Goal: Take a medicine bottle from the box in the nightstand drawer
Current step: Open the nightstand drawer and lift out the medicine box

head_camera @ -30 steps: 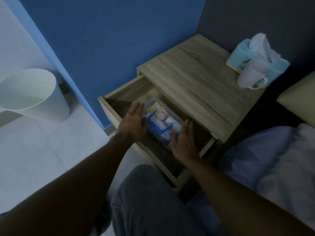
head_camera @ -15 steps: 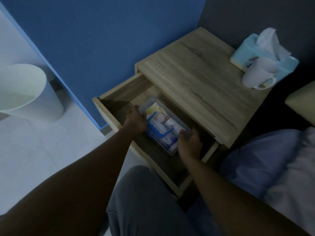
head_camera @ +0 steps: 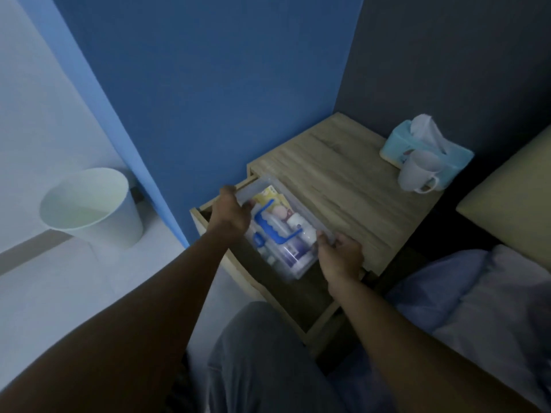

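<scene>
Dim room, blue wall behind. Light wooden nightstand [head_camera: 343,186] in the corner, its top drawer [head_camera: 298,299] pulled open toward the camera. Clear plastic box with a blue handle [head_camera: 275,226] gripped at both ends, tilted, its far end up at the level of the nightstand top, its near end over the open drawer. Left hand [head_camera: 231,214] clenched on the far left end of the box, fingers curled over the rim. Right hand [head_camera: 340,256] grasping the near right corner, thumb on the box edge. Inside the box, packed close together: small bottles and tubes, among them a white-capped medicine bottle [head_camera: 298,222] just right of the blue handle, a purple-labelled container [head_camera: 290,253] nearer the camera, and a yellow packet [head_camera: 269,195] at the far end; labels too blurred to read. On the rear right of the nightstand top, a pale blue tissue box [head_camera: 429,150] with a white tissue sticking up, and a white mug [head_camera: 417,171] touching its front. White round waste bin [head_camera: 92,210] on the pale floor to the left, well apart from the nightstand. Grey trouser leg [head_camera: 262,362] at the bottom, light blue bedding [head_camera: 477,293] to the right.
</scene>
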Tool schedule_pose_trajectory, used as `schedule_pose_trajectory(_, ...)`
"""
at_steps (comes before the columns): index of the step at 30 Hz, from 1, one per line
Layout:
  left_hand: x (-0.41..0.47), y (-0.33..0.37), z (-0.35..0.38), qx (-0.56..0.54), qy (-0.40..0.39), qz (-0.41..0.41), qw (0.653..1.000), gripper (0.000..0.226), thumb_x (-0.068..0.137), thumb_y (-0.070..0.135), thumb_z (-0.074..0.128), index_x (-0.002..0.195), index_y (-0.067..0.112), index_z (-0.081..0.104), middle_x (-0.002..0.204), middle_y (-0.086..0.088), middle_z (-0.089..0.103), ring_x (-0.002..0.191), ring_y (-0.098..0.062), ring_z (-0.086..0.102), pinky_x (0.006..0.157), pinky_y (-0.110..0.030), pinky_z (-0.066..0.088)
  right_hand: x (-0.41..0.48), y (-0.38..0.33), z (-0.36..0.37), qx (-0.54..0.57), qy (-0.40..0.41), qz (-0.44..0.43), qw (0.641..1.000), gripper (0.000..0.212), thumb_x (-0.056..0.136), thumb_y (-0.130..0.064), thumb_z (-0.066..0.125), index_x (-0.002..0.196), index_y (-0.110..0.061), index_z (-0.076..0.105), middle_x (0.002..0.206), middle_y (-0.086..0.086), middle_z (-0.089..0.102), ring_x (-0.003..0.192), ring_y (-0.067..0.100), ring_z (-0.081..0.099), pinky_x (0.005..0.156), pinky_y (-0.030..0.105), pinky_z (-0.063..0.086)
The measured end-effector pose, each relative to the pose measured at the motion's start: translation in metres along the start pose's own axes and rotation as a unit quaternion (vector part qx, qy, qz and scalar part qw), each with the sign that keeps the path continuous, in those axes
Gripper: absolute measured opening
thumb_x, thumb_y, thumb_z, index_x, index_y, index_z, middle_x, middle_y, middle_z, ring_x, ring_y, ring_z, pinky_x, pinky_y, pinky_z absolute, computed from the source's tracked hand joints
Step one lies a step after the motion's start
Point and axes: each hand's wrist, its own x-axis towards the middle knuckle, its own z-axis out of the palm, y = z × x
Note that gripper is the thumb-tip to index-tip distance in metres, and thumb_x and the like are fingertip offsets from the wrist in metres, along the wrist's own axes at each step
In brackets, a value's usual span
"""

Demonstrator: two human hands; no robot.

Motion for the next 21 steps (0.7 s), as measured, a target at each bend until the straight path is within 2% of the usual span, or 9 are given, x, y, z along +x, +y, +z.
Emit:
schedule_pose_trajectory(2, 0.008, 0.016, -0.008, 0.010, 0.025, 0.022, 0.999, 0.053, 0.091, 0.041, 0.062, 0.134, 0.012, 0.047, 0.131, -0.015, 0.057, 0.119, -0.033, 0.055, 0.091, -0.033, 0.042, 0.008, -0.019, -0.004, 0.013, 0.005, -0.013, 1.000, 0.033, 0.086, -0.038, 0.071, 0.107, -0.012, 0.072, 0.095, 0.002, 0.074, 0.070, -0.003, 0.069, 0.052, 0.008, 0.050)
schedule_pose_trajectory(3, 0.013, 0.023, -0.011, 0.010, 0.033, 0.032, 0.999, 0.052, 0.091, 0.041, 0.062, 0.131, 0.012, 0.049, 0.129, -0.015, 0.059, 0.118, -0.033, 0.056, 0.092, -0.033, 0.042, 0.015, -0.029, -0.005, 0.026, 0.004, -0.017, 1.000, 0.033, 0.086, -0.037, 0.072, 0.105, -0.011, 0.073, 0.092, 0.002, 0.074, 0.059, -0.009, 0.066, 0.043, 0.004, 0.044)
schedule_pose_trajectory(7, 0.043, 0.052, -0.017, 0.018, 0.043, 0.068, 0.997, 0.044, 0.095, 0.037, 0.056, 0.130, 0.010, 0.051, 0.127, -0.017, 0.060, 0.117, -0.034, 0.057, 0.091, -0.032, 0.042, 0.048, -0.073, -0.006, 0.028, 0.020, -0.025, 0.999, 0.037, 0.082, -0.039, 0.076, 0.103, -0.009, 0.073, 0.089, 0.003, 0.074, 0.053, -0.007, 0.063, 0.035, 0.002, 0.038)
schedule_pose_trajectory(10, 0.073, 0.067, -0.008, 0.018, 0.027, 0.076, 0.997, 0.039, 0.099, 0.030, 0.048, 0.133, 0.012, 0.048, 0.128, -0.018, 0.059, 0.116, -0.036, 0.058, 0.093, -0.036, 0.046, 0.079, -0.094, -0.002, 0.017, 0.044, -0.040, 0.998, 0.036, 0.081, -0.035, 0.079, 0.098, -0.004, 0.073, 0.074, 0.000, 0.067, 0.038, -0.013, 0.055, 0.030, 0.002, 0.032)
schedule_pose_trajectory(12, 0.093, 0.075, 0.003, 0.002, 0.015, 0.073, 0.997, 0.037, 0.099, 0.029, 0.047, 0.133, 0.014, 0.047, 0.127, -0.017, 0.059, 0.112, -0.036, 0.060, 0.094, -0.039, 0.051, 0.098, -0.102, 0.001, 0.002, 0.052, -0.037, 0.998, 0.040, 0.080, -0.038, 0.079, 0.103, -0.005, 0.072, 0.082, 0.002, 0.070, 0.045, -0.006, 0.056, 0.031, 0.006, 0.036)
schedule_pose_trajectory(15, 0.120, 0.079, 0.022, -0.004, 0.005, 0.068, 0.998, 0.039, 0.099, 0.030, 0.047, 0.135, 0.014, 0.046, 0.132, -0.016, 0.057, 0.117, -0.035, 0.058, 0.097, -0.038, 0.049, 0.126, -0.110, 0.007, -0.019, 0.056, -0.032, 0.998, 0.047, 0.081, -0.039, 0.078, 0.112, -0.004, 0.071, 0.101, 0.008, 0.074, 0.069, 0.010, 0.066, 0.040, 0.010, 0.044)
schedule_pose_trajectory(18, 0.141, 0.077, 0.037, -0.002, -0.003, 0.058, 0.998, 0.042, 0.099, 0.030, 0.047, 0.137, 0.012, 0.045, 0.136, -0.015, 0.054, 0.122, -0.033, 0.055, 0.100, -0.037, 0.046, 0.149, -0.115, 0.010, -0.047, 0.055, -0.043, 0.997, 0.047, 0.083, -0.037, 0.077, 0.112, -0.002, 0.070, 0.105, 0.011, 0.074, 0.075, 0.013, 0.066, 0.040, 0.007, 0.042)
schedule_pose_trajectory(19, 0.146, 0.075, 0.041, -0.001, -0.004, 0.059, 0.998, 0.042, 0.099, 0.030, 0.047, 0.137, 0.011, 0.046, 0.136, -0.016, 0.055, 0.122, -0.033, 0.055, 0.101, -0.037, 0.046, 0.155, -0.116, 0.011, -0.059, 0.051, -0.051, 0.996, 0.047, 0.084, -0.037, 0.076, 0.114, -0.001, 0.070, 0.107, 0.012, 0.073, 0.079, 0.015, 0.068, 0.046, 0.008, 0.044)
schedule_pose_trajectory(21, 0.155, 0.072, 0.046, 0.003, -0.003, 0.059, 0.998, 0.043, 0.099, 0.031, 0.048, 0.137, 0.010, 0.046, 0.136, -0.017, 0.054, 0.122, -0.034, 0.055, 0.100, -0.038, 0.047, 0.164, -0.117, 0.014, -0.080, 0.048, -0.068, 0.993, 0.048, 0.085, -0.038, 0.074, 0.116, -0.001, 0.070, 0.112, 0.011, 0.073, 0.094, 0.019, 0.070, 0.066, 0.017, 0.049)
